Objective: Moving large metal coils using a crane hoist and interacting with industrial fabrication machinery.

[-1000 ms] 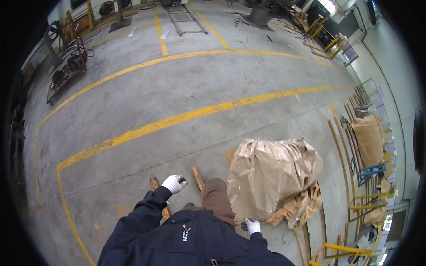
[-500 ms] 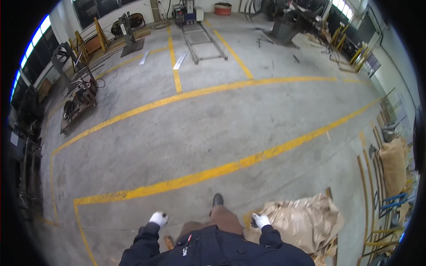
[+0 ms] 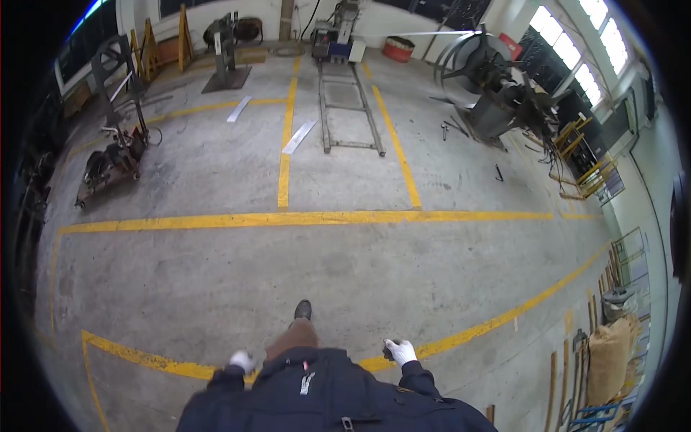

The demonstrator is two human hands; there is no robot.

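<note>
My left hand (image 3: 242,361), in a white glove, hangs low beside my body over the yellow floor line (image 3: 183,368). Motion smears its fingers, so their pose does not show. On the other side, my right hand (image 3: 401,351) wears a white glove with dark fingers. These fingers are curled in, and whatever they may hold is hidden. Neither hand touches anything around it. One dark shoe (image 3: 303,310) is forward on the grey concrete floor (image 3: 345,273), between the two yellow lines.
Ahead, a low metal frame (image 3: 350,148) lies before a machine (image 3: 338,43). A dark machine with a large reel (image 3: 479,68) stands far right. A wheeled cart (image 3: 111,162) is at left. Two pale strips (image 3: 300,137) lie on the floor. Long bars and a brown sack (image 3: 608,360) line the right.
I have stepped forward, and my view has turned to the right and up. The brown wrapping sheet by my right hand has dropped out of view. A far yellow line is nearer.
</note>
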